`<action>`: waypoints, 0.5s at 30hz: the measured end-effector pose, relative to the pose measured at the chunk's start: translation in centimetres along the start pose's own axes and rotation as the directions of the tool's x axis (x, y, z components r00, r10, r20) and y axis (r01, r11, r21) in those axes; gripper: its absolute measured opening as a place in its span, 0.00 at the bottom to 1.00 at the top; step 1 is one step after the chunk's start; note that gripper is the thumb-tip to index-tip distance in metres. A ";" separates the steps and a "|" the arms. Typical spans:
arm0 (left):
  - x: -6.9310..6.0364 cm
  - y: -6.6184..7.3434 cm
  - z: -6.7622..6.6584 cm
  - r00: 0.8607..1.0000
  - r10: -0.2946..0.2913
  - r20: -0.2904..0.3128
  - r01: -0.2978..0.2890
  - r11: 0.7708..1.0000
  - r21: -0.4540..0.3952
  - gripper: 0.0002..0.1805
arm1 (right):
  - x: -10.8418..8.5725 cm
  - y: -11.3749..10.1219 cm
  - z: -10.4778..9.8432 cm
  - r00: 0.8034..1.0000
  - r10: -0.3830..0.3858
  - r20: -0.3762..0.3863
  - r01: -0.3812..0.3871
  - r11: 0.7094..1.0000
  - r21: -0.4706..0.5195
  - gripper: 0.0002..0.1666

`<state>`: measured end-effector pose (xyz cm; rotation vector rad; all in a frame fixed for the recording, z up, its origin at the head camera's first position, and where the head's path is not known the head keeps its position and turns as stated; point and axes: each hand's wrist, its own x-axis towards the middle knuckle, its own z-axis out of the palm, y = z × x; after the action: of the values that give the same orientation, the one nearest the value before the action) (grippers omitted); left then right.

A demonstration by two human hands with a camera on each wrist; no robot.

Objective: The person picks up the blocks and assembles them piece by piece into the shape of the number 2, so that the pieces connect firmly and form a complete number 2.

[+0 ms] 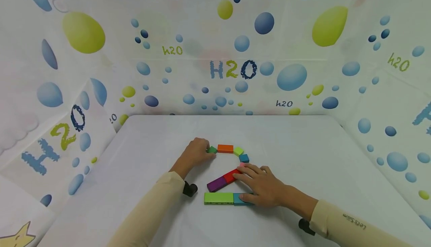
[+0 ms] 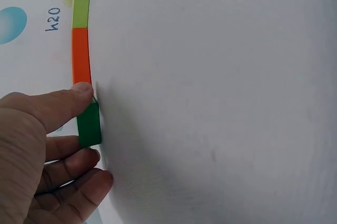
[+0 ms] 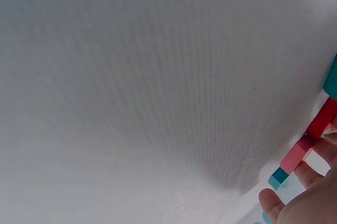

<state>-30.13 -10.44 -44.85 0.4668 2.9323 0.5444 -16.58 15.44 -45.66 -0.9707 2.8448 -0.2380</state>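
In the head view, my left hand [image 1: 198,152] pinches a small green block [image 1: 212,149] at the left end of a curved row. The left wrist view shows the thumb over the joint between this green block [image 2: 89,125] and an orange block [image 2: 81,56], with a finger at its far end. The row runs on through a lime block [image 1: 238,151], a blue block [image 1: 244,158] and a pink block [image 3: 296,154]. My right hand [image 1: 264,185] lies spread over the lower blocks, fingers touching the pink block and the red block [image 1: 231,175], thumb on a teal block [image 1: 240,199].
A purple block [image 1: 216,183] continues the slanted line below the red one. Under it, a long lime block [image 1: 218,198] meets the teal block end to end. The white table [image 1: 151,134] ends at a backdrop [image 1: 195,67] printed with drops and letters.
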 end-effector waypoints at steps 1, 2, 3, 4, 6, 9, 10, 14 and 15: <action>0.0 0.0 0.0 1.000 -0.005 0.004 0.005 1.000 0.000 0.21 | 0.0 0.0 0.0 1.000 0.001 0.002 -0.001 1.000 0.001 0.41; -0.1 0.1 0.0 1.000 -0.010 0.007 0.010 1.000 0.001 0.22 | 0.0 -0.1 0.0 1.000 0.004 0.004 -0.004 1.000 0.000 0.41; -0.1 0.1 0.0 1.000 -0.013 0.011 0.013 1.000 0.002 0.22 | 0.0 -0.1 -0.1 1.000 0.006 0.004 -0.006 1.000 -0.002 0.41; -0.1 0.1 0.0 1.000 -0.016 0.015 0.016 1.000 0.002 0.23 | 0.1 -0.1 -0.1 1.000 0.008 0.004 -0.008 1.000 -0.004 0.41; -0.2 0.1 0.0 1.000 -0.021 0.014 0.021 1.000 0.001 0.24 | 0.1 -0.1 -0.1 1.000 0.011 0.004 -0.011 1.000 -0.008 0.41; -0.4 0.1 0.0 0.999 -0.030 0.011 0.030 1.000 -0.006 0.26 | 0.2 -0.2 -0.2 1.000 0.010 0.004 -0.010 1.000 -0.009 0.41; -0.5 0.0 0.0 1.000 -0.029 0.006 0.029 1.000 -0.010 0.27 | 0.2 -0.2 -0.2 1.000 0.006 0.004 -0.006 1.000 -0.011 0.41; -1.1 -0.3 -0.1 1.000 -0.029 -0.012 0.028 0.998 -0.053 0.28 | 0.3 -0.4 -0.6 1.000 -0.005 0.011 0.005 1.000 -0.015 0.40; -1.3 -0.3 -0.2 0.999 -0.029 -0.014 0.028 0.997 -0.068 0.28 | 0.3 -0.4 -0.7 1.000 -0.006 0.015 0.006 1.000 -0.018 0.39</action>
<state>-29.05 -11.18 -44.74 0.4135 2.9190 0.6435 -16.71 14.96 -44.93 -0.9798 2.8355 -0.2051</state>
